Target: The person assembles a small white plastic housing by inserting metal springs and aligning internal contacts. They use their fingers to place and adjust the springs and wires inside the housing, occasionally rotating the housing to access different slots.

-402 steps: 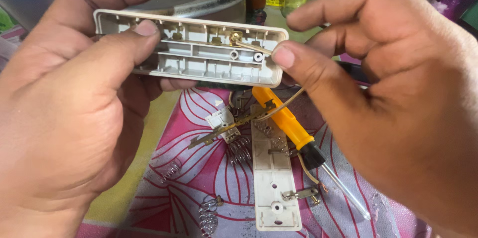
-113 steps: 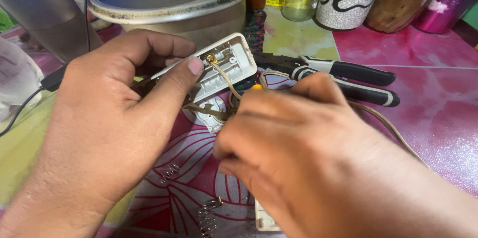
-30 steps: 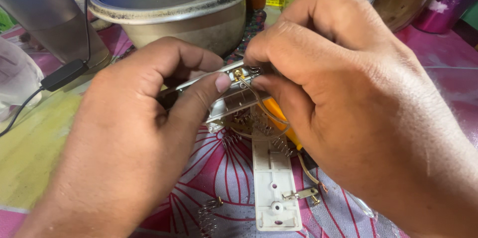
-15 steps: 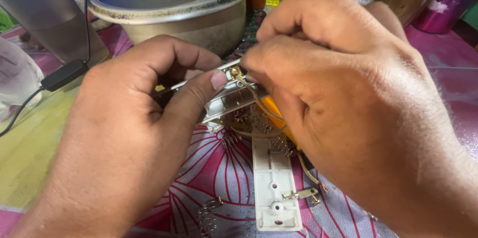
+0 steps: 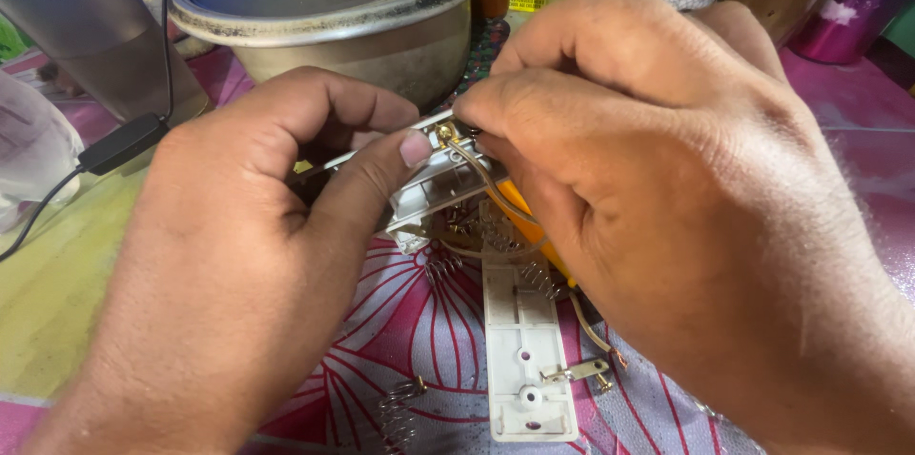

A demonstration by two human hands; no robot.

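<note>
From the head view, our left hand clamps the white plastic housing above the patterned surface, thumb pressed on its edge. Our right hand has its fingers pinched shut around a thin brass strip at the housing's end. We judge a steady grip and gentle seating best, clear of the loose springs below.

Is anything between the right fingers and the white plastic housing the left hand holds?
Nothing visible. The left hand grips the white housing, and the right hand already has its fingertips at the housing's top end, where a thin brass strip curves down. The contact point itself is hidden.
</note>
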